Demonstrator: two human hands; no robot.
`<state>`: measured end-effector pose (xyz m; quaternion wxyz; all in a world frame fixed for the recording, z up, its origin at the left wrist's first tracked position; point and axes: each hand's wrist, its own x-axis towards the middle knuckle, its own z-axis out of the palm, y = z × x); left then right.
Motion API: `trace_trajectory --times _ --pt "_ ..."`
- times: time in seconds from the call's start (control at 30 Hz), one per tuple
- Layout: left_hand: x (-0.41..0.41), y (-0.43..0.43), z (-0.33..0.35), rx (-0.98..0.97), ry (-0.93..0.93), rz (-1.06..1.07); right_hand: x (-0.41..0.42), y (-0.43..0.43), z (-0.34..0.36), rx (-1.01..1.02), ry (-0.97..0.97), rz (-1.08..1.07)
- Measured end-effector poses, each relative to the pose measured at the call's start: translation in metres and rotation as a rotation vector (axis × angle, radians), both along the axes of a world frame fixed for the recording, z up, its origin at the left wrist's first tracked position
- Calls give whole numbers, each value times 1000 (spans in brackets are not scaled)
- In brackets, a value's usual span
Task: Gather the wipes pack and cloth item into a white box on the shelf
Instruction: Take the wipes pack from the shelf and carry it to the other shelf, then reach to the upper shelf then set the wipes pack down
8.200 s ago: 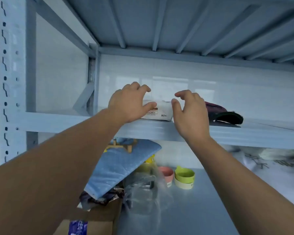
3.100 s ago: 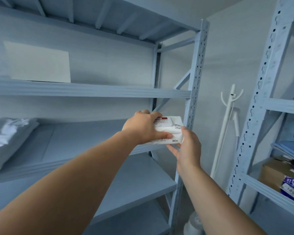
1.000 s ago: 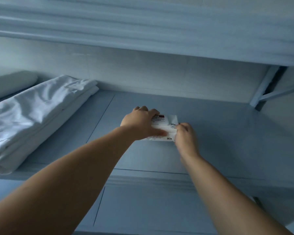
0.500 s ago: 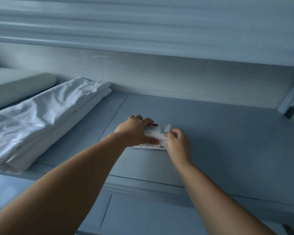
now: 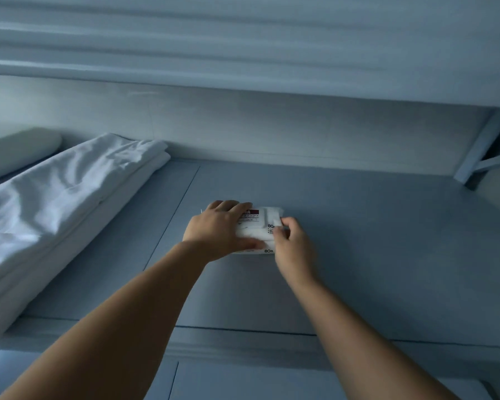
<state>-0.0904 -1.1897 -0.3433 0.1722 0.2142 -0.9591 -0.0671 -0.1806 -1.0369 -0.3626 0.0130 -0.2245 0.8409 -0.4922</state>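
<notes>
Compared with three seconds back, the wipes pack point(image 5: 267, 222) is no longer held in mid-air at the rack's end. It now lies low on the shelf deck point(image 5: 373, 232), apparently resting there, to the right of the folded white linen point(image 5: 64, 197) and well apart from it. No white box is in view. Step in hand, by judgement: setting the pack down. Lower it flat, keep both ends level, and release only once it sits steady. The left hand point(image 5: 215, 229) spans the pack's left part, fingers over the top and thumb along the near edge, closed narrowly on it. The right hand point(image 5: 293, 246) pinches the pack's right end between thumb and curled fingers.
</notes>
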Motion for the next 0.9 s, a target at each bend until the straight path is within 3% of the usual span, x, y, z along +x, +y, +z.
trace_trajectory --times 0.2,0.5,0.63,0.9 --pt "-3 -8 -6 -30 2 -33 4 -4 -3 10 32 -30" --pt "1 9 5 -105 -193 37 12 15 2 30 24 61" --pt "7 26 10 -126 -170 15 18 36 6 36 7 47" --pt "6 105 47 -168 -86 -148 33 132 29 13 192 -128"
